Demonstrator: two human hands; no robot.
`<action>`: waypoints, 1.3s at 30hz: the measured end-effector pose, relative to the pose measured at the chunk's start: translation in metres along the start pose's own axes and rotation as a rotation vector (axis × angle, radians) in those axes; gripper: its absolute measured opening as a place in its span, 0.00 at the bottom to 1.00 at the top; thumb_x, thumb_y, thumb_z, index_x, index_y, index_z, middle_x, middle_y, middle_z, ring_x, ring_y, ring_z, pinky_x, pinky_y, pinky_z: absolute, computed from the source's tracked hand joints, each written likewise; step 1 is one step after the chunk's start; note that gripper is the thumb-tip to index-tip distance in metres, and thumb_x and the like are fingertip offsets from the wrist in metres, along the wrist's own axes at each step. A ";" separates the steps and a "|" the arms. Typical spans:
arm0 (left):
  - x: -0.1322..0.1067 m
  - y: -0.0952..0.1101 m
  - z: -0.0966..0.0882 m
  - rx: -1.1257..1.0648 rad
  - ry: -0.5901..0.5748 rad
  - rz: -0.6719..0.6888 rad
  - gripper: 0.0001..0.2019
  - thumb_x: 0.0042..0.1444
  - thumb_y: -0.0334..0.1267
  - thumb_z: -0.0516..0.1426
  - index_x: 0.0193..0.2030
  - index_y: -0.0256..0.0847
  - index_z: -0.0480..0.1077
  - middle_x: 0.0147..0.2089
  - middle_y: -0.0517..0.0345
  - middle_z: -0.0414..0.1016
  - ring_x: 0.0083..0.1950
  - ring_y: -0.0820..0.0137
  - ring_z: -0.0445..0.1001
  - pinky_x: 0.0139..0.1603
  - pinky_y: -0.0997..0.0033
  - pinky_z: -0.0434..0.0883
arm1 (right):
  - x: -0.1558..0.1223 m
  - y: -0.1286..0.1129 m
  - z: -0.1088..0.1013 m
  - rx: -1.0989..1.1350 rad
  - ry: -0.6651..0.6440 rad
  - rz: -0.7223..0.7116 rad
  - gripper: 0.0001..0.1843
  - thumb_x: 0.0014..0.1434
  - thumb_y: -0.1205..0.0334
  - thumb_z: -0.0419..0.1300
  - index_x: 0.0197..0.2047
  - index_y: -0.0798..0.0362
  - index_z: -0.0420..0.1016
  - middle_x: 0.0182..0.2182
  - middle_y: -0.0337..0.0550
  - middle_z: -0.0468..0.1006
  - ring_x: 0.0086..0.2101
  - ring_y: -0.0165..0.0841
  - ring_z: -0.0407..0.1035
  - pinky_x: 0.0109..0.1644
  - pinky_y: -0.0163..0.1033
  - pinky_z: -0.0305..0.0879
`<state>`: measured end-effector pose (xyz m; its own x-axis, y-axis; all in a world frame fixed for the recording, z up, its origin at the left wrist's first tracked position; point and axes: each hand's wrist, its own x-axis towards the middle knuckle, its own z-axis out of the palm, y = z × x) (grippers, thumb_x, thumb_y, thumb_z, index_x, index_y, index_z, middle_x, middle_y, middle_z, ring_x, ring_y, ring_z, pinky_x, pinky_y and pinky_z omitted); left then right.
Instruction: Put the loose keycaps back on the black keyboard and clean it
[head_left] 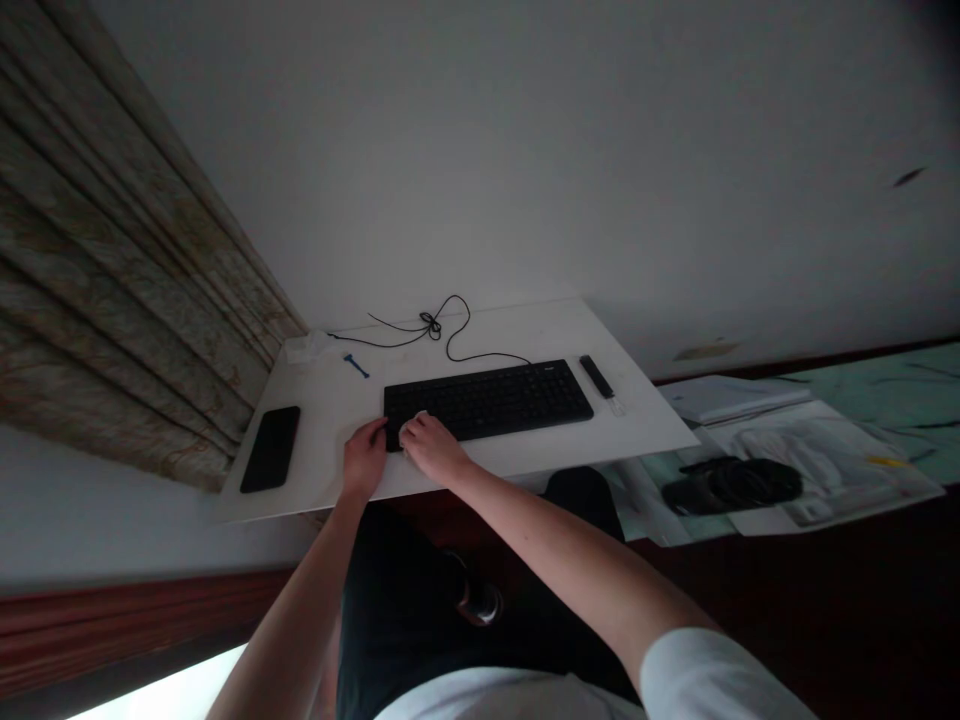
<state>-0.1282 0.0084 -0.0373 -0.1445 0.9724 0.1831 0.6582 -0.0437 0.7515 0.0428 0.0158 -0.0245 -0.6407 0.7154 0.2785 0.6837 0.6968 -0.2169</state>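
Two bare hands at the near-left end of one black keyboard [495, 402] on a white surface [322, 425]; head view only; left hand [364, 460] at the corner, fingers [381, 430] curled against the edge; right hand [431, 448] over the end keys, fingers [409, 433] bunched, no clear pinch; can't tell if either grips; keyboard looks light, stiff, thin plastic; best taken by the long edges, mind the black cable [431, 325], knotted behind it; black phone [270, 449] left, blue plastic piece [357, 366] behind; black remote [596, 376] right; white speck at right fingertips unclear; fingertips partly hidden, keys too dark to read.
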 end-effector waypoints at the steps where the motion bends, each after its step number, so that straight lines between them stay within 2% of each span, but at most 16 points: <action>1: 0.001 0.000 0.001 0.007 0.007 0.003 0.18 0.62 0.37 0.52 0.53 0.41 0.77 0.55 0.50 0.80 0.58 0.60 0.77 0.65 0.54 0.70 | -0.011 0.011 -0.005 -0.028 -0.007 -0.005 0.09 0.67 0.68 0.58 0.44 0.62 0.79 0.42 0.55 0.77 0.46 0.44 0.65 0.51 0.48 0.63; 6: 0.002 0.002 0.004 0.035 0.009 0.015 0.18 0.63 0.37 0.51 0.55 0.40 0.75 0.57 0.48 0.78 0.60 0.59 0.75 0.68 0.52 0.67 | -0.081 0.077 -0.041 -0.136 0.008 0.096 0.09 0.66 0.73 0.56 0.39 0.57 0.78 0.39 0.52 0.76 0.43 0.42 0.65 0.51 0.47 0.64; 12: 0.002 0.003 0.004 0.042 0.003 0.020 0.18 0.63 0.36 0.51 0.56 0.40 0.75 0.56 0.48 0.78 0.59 0.58 0.75 0.67 0.50 0.67 | -0.167 0.162 -0.083 -0.199 0.116 0.298 0.11 0.64 0.73 0.55 0.33 0.52 0.75 0.36 0.49 0.75 0.42 0.43 0.67 0.50 0.47 0.66; 15: 0.003 0.001 0.004 0.032 0.012 0.026 0.18 0.62 0.37 0.51 0.55 0.42 0.75 0.56 0.49 0.78 0.59 0.58 0.75 0.68 0.50 0.67 | -0.199 0.190 -0.097 -0.175 0.206 0.411 0.12 0.63 0.73 0.54 0.32 0.51 0.74 0.34 0.48 0.76 0.41 0.43 0.68 0.49 0.47 0.67; 17: 0.002 0.000 0.005 0.017 0.011 0.025 0.18 0.62 0.37 0.51 0.55 0.42 0.75 0.56 0.50 0.78 0.59 0.58 0.75 0.68 0.51 0.67 | -0.208 0.195 -0.099 -0.146 0.311 0.502 0.13 0.62 0.73 0.53 0.31 0.51 0.75 0.34 0.48 0.76 0.39 0.42 0.69 0.48 0.47 0.67; 19: 0.002 -0.001 0.006 -0.006 0.008 0.015 0.18 0.62 0.37 0.52 0.54 0.43 0.76 0.56 0.50 0.79 0.59 0.59 0.75 0.68 0.51 0.67 | -0.203 0.185 -0.093 -0.107 0.423 0.565 0.13 0.62 0.72 0.53 0.32 0.51 0.76 0.33 0.48 0.76 0.39 0.42 0.69 0.47 0.47 0.68; 21: 0.002 -0.002 0.006 -0.027 0.003 -0.003 0.17 0.61 0.37 0.52 0.53 0.44 0.76 0.56 0.51 0.79 0.59 0.59 0.75 0.68 0.52 0.67 | -0.181 0.159 -0.078 -0.034 0.480 0.550 0.13 0.61 0.73 0.53 0.33 0.51 0.78 0.34 0.48 0.77 0.41 0.42 0.70 0.49 0.48 0.68; 24: 0.008 -0.004 0.002 -0.050 -0.024 -0.041 0.17 0.60 0.37 0.53 0.53 0.43 0.77 0.55 0.51 0.80 0.58 0.60 0.76 0.66 0.53 0.69 | -0.125 0.098 -0.042 0.171 0.394 0.366 0.15 0.61 0.74 0.54 0.42 0.50 0.79 0.42 0.46 0.78 0.46 0.41 0.70 0.54 0.48 0.68; 27: 0.020 -0.003 -0.005 -0.053 -0.113 -0.055 0.19 0.59 0.37 0.54 0.57 0.42 0.74 0.51 0.51 0.82 0.52 0.61 0.79 0.61 0.55 0.72 | -0.062 0.034 -0.007 0.305 0.278 0.216 0.16 0.62 0.74 0.56 0.49 0.49 0.77 0.47 0.45 0.77 0.49 0.38 0.68 0.58 0.46 0.67; 30: 0.035 -0.004 -0.009 -0.009 -0.182 -0.037 0.23 0.60 0.36 0.53 0.62 0.41 0.70 0.45 0.53 0.83 0.47 0.63 0.80 0.57 0.58 0.74 | -0.016 -0.008 0.014 0.314 0.212 0.111 0.13 0.63 0.74 0.58 0.49 0.53 0.77 0.47 0.46 0.77 0.50 0.38 0.67 0.60 0.46 0.66; 32: 0.041 -0.006 -0.008 0.012 -0.194 -0.005 0.23 0.60 0.36 0.52 0.62 0.40 0.70 0.46 0.53 0.82 0.47 0.63 0.80 0.57 0.58 0.74 | -0.001 -0.019 0.019 0.283 0.173 0.087 0.12 0.64 0.74 0.58 0.47 0.53 0.77 0.45 0.47 0.77 0.49 0.38 0.67 0.60 0.47 0.66; 34: 0.043 -0.010 -0.005 0.022 -0.186 0.046 0.22 0.61 0.37 0.52 0.61 0.40 0.72 0.50 0.51 0.81 0.50 0.63 0.79 0.58 0.59 0.73 | 0.001 -0.019 0.018 0.244 0.131 0.071 0.11 0.64 0.74 0.57 0.44 0.53 0.77 0.44 0.47 0.76 0.48 0.38 0.68 0.58 0.48 0.67; 36: 0.041 -0.013 -0.002 0.046 -0.167 0.106 0.22 0.62 0.37 0.51 0.60 0.40 0.72 0.54 0.49 0.79 0.54 0.62 0.77 0.61 0.57 0.71 | -0.008 -0.010 0.013 0.208 0.101 0.040 0.11 0.64 0.75 0.57 0.43 0.53 0.77 0.44 0.47 0.76 0.47 0.39 0.68 0.57 0.47 0.68; 39: 0.037 -0.017 0.000 0.117 -0.139 0.180 0.21 0.63 0.37 0.50 0.61 0.41 0.72 0.55 0.48 0.78 0.58 0.60 0.74 0.65 0.54 0.67 | -0.038 0.017 0.000 0.172 0.106 0.011 0.13 0.63 0.75 0.58 0.46 0.53 0.78 0.46 0.48 0.76 0.49 0.40 0.69 0.57 0.47 0.68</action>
<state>-0.1447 0.0451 -0.0436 0.0806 0.9738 0.2129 0.7461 -0.2005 0.6349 0.0788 0.0005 -0.0388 -0.5870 0.7201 0.3701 0.6148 0.6939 -0.3749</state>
